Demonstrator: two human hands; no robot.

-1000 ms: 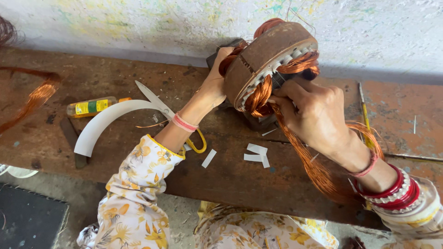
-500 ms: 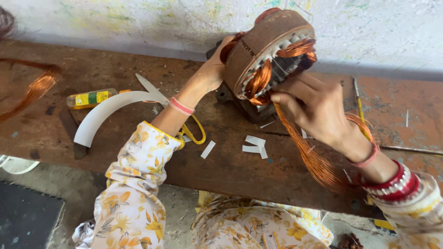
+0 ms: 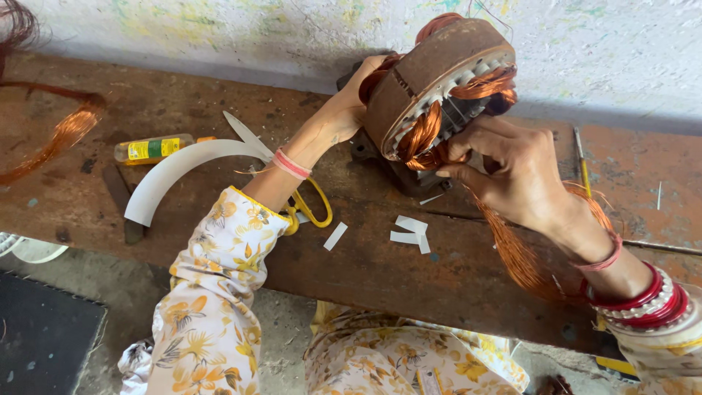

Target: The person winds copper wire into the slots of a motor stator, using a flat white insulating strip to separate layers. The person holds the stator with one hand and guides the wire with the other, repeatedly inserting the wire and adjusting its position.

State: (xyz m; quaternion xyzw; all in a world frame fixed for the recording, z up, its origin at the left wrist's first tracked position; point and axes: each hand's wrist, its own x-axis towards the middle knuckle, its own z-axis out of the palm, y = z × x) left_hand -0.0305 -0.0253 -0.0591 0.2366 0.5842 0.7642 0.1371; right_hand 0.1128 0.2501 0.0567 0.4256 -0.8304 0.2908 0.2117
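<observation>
— Head view, from where I stand: the right hand (image 3: 512,175) has its fingertips pinched together on the copper wire (image 3: 424,139), right where the bundle enters the open face of the metal ring (image 3: 431,73).

— And the other one?

— The left hand (image 3: 344,117) is wrapped against the ring's left side, fingers closed on it, bracing it. The ring stands tilted on its edge at the far side of the bench (image 3: 409,292), close to the wall.

— So what stage is that?

— I'd judge the wire is being pressed into the ring's slots. Loose strands (image 3: 519,256) trail from the pinch toward the near right, under the wrist. Seating them would call for a steady brace and gentle pressure, so nothing kinks.

— Anything else around?

— Small paper slips (image 3: 409,230) lie just near of the ring. Yellow-handled scissors (image 3: 311,208) sit partly under the left forearm, and further left a curved white strip (image 3: 175,172) lies beside a small bottle (image 3: 153,148).
</observation>
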